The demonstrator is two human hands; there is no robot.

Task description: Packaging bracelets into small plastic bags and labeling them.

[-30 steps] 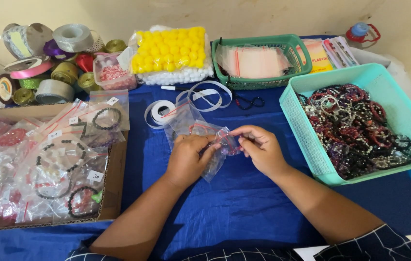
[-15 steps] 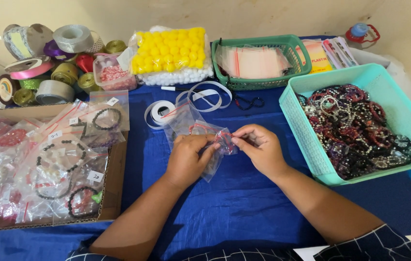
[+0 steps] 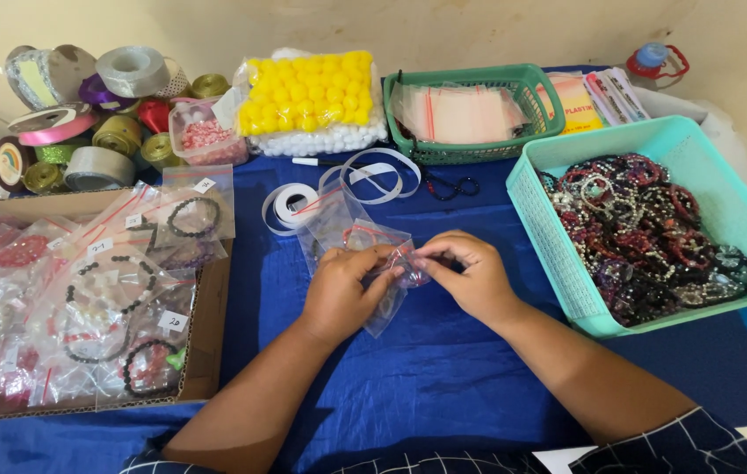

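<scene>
Fingertips of both hands meet over a small clear zip bag (image 3: 388,285); a pinkish beaded bracelet (image 3: 412,270) shows through the plastic between them. Left hand (image 3: 344,294): fingers curled narrow, thumb and forefinger pinching the bag's upper edge. Right hand (image 3: 470,276): fingers likewise drawn in close, pinching the same edge from the other side, touching the bracelet's beads through the film. Bag hangs slack below the fingers, tilted, lower corner resting on the blue cloth (image 3: 443,386). Just beyond the fingertips lie more empty clear bags (image 3: 338,230), then a roll of white ribbon (image 3: 290,206) with loose loops trailing. Farther out past the fingers, a green basket (image 3: 479,149) of flat clear bags and a block of yellow balls (image 3: 310,92). Well off to the right hand's side, a teal basket (image 3: 566,272) heaped with beaded bracelets. To the left hand's side, a cardboard tray (image 3: 206,333) of already bagged bracelets; beyond it, spools of ribbon (image 3: 97,167).
</scene>
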